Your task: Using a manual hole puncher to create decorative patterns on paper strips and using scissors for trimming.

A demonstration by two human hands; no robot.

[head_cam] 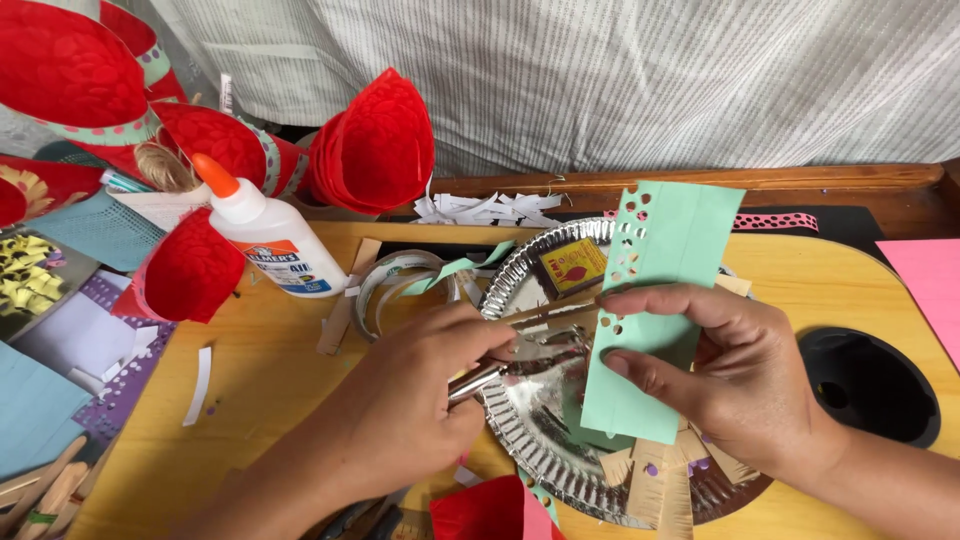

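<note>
The right hand (pixel 745 375) pinches a mint-green paper strip (pixel 655 300) (holes dot its left edge) above the silver foil plate (pixel 520 425) at the wooden table's (pixel 260 370) middle. The left hand (pixel 420 400) closes around a metal hole punch (pixel 520 362), touching the strip. A glue bottle (pixel 265 235) lies toward the far left edge.

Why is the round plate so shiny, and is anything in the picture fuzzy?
Head view: the silver plate mirrors daylight, giving bright glare; the metal punch in the left hand glints too; the right hand and green paper strip look sharp; lower edges look slightly soft.
</note>
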